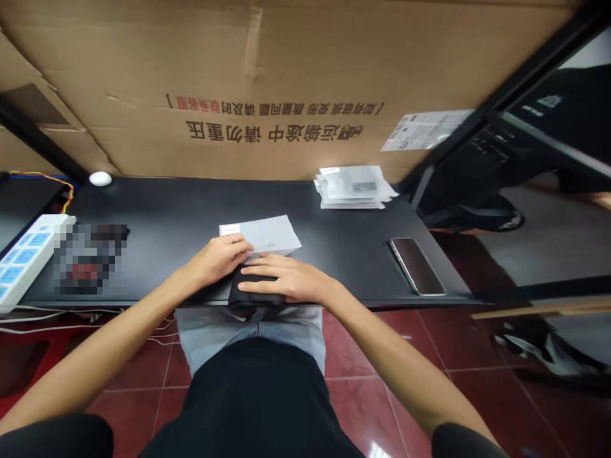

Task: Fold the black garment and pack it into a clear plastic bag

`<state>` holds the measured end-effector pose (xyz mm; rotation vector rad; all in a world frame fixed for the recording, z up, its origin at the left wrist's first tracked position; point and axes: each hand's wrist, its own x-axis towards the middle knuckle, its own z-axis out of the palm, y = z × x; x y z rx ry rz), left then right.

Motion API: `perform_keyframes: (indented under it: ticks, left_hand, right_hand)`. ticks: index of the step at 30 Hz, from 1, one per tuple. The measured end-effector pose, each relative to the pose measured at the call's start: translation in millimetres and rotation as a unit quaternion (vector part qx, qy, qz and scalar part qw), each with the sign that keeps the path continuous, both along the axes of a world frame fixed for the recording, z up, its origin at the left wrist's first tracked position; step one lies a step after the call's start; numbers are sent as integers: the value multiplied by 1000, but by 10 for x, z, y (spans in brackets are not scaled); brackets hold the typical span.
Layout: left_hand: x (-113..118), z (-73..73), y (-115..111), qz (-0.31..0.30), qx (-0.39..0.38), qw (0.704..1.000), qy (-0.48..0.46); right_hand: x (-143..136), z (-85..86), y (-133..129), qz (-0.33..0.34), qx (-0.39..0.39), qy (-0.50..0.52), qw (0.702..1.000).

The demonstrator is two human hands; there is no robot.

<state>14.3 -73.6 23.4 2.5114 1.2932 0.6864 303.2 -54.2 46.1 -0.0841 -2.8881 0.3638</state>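
At the desk's front edge lies a folded black cloth-like item (pixel 252 289), partly hanging over the edge. My right hand (pixel 286 280) rests on it with its fingers stretched out and spread. My left hand (pixel 225 257) has bent fingers pressed together at the near left corner of a translucent white bag (pixel 270 235) with a small white label. That bag lies flat just behind the black item, and its near edge touches my fingers.
A stack of similar bags (pixel 356 187) sits at the back right of the black desk (pixel 181 203). A phone (pixel 417 266) lies at right, a power strip (pixel 28 257) and a blurred item at left. Behind stands a cardboard sheet (pixel 286 63); a person is at far right.
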Motion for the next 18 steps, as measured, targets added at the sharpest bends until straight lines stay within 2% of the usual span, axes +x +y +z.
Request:
perform_keyframes:
  ticks: [6, 9, 13, 18]
  left_hand:
    - [39, 58, -99, 12, -22, 1000, -2]
    - [24, 68, -110, 57, -30, 998, 18]
    - [21, 90, -96, 127, -40, 990, 34]
    - [89, 193, -72, 196, -39, 979, -34]
  right_hand:
    - [86, -93, 159, -81, -26, -25, 996]
    - [89, -115, 169, -142, -15, -21, 990]
    - [-5, -114, 122, -231, 37, -34, 972]
    - [-142, -58, 39, -333, 64, -57, 939]
